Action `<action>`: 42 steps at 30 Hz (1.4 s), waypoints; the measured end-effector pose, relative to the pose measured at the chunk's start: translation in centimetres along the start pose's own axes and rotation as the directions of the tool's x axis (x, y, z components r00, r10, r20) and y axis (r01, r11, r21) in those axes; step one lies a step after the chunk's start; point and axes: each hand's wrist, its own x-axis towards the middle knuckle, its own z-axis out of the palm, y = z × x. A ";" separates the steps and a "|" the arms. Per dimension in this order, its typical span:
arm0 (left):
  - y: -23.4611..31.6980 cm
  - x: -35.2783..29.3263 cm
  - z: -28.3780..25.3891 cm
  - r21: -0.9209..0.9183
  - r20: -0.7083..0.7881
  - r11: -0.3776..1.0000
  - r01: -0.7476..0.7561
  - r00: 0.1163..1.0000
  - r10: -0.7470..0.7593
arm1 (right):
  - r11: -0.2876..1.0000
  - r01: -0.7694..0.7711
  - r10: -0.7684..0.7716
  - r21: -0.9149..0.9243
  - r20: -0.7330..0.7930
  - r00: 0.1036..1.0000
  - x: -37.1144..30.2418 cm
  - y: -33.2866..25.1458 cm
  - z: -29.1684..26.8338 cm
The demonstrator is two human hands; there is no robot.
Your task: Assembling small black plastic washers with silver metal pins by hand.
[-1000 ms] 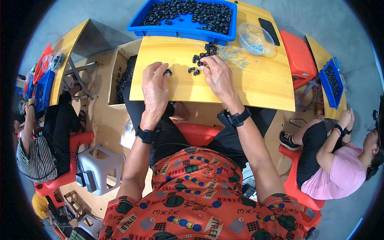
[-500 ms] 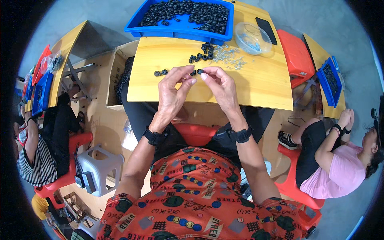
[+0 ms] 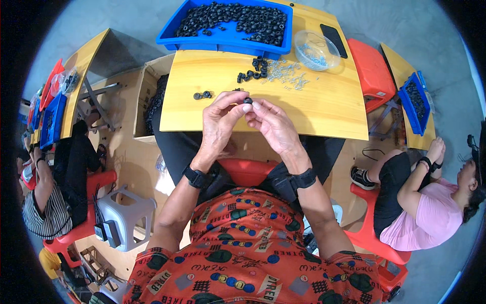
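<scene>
Over the near part of the yellow table (image 3: 324, 114), my two hands meet at the fingertips around a small round black plastic part (image 3: 248, 101). My left hand (image 3: 221, 121) pinches it between thumb and fingers. From the other side, the thumb and fingers of my right hand (image 3: 275, 125) press on it, partly hiding it. Just beyond my left fingers lie a few loose black parts (image 3: 206, 95). Farther off, a short cluster of black ring-like parts (image 3: 250, 75) sits beside a scatter of tiny clear pieces (image 3: 286, 74).
A blue tray (image 3: 223, 46) heaped with black parts stands at the table's far side. Right of it are a clear plastic bowl (image 3: 324, 65) and a dark phone-like slab (image 3: 334, 40). A red stool (image 3: 372, 73) adjoins the table; people sit at both sides.
The black parts, held apart in my two hands before, have come together; one black part now shows between the fingertips. My right hand has moved left and slightly down.
</scene>
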 end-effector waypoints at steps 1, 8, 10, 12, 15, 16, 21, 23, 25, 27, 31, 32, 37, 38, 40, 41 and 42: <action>0.0 -0.1 0.0 -0.073 0.001 0.996 0.052 0.999 -0.052 | 1.000 0.004 -0.004 -0.004 -0.004 1.000 0.0 0.0 0.1; 0.1 -0.6 -1.0 -0.034 -0.010 0.991 0.132 0.991 -0.132 | 0.243 0.164 -0.606 -0.956 -0.017 0.795 0.2 -2.3 -1.2; 0.2 -0.8 -0.9 -0.056 -0.014 0.979 0.197 0.980 -0.198 | 0.165 0.142 -0.656 -0.976 -0.001 0.755 0.5 -4.0 -2.9; 0.1 -0.9 -0.8 -0.068 -0.015 0.971 0.227 0.973 -0.229 | 0.087 0.114 -0.702 -0.990 0.020 0.712 1.0 -4.6 -4.4; -0.2 -1.1 -0.4 -0.055 -0.007 0.980 0.190 0.982 -0.191 | 0.031 0.088 -0.686 -0.996 0.043 0.726 1.6 -4.5 -5.6; 0.0 -1.1 -0.3 -0.041 -0.007 0.980 0.197 0.980 -0.197 | -0.048 0.069 -0.668 -0.996 0.083 0.739 1.6 -4.4 -5.5; 0.4 -1.1 -0.5 0.006 0.020 0.982 0.190 0.982 -0.190 | -0.077 0.110 -0.641 -0.991 0.133 0.756 1.4 -4.1 -4.6; 0.5 -1.1 -0.7 -0.044 0.050 0.978 0.206 0.978 -0.203 | 0.343 0.160 -0.539 -0.926 -0.055 0.840 0.8 -3.8 -3.2; 0.7 -1.2 -0.6 -0.091 0.059 0.964 0.249 0.968 -0.244 | 0.488 0.195 -0.475 -0.851 -0.071 0.877 -0.3 -3.3 -1.2; 0.8 -1.5 -0.6 -0.138 0.069 0.947 0.289 0.957 -0.282 | 0.621 0.217 -0.407 -0.753 -0.074 0.910 -1.2 -2.9 0.4; 0.8 -1.8 -0.4 -0.108 0.051 0.960 0.259 0.966 -0.255 | 0.686 0.246 -0.352 -0.685 -0.016 0.936 -1.9 -2.5 1.7; 0.7 -1.9 -0.3 -0.079 0.040 0.974 0.213 0.977 -0.211 | 0.653 0.266 -0.369 -0.709 0.009 0.929 -1.9 -2.5 1.9; 0.5 -1.9 -0.5 -0.011 0.062 0.996 0.087 0.994 -0.086 | 0.571 0.276 -0.405 -0.773 0.027 0.914 -2.1 -2.7 2.3; 0.5 -2.0 -0.5 0.007 0.065 0.997 0.074 0.995 -0.074 | 0.561 0.267 -0.399 -0.783 0.026 0.916 -2.1 -2.7 2.4; 1.1 -2.1 -0.4 0.074 0.068 0.995 0.062 0.995 -0.067 | 0.551 0.256 -0.391 -0.795 0.025 0.920 -2.2 -2.6 2.5; 1.3 -2.2 -0.4 0.143 0.073 0.989 0.048 0.996 -0.059 | 0.519 0.258 -0.407 -0.815 0.030 0.913 -2.2 -2.6 2.6; 1.2 -2.4 -0.3 0.142 0.070 0.989 0.049 0.996 -0.059 | 0.486 0.260 -0.421 -0.834 0.037 0.906 -2.3 -2.5 2.7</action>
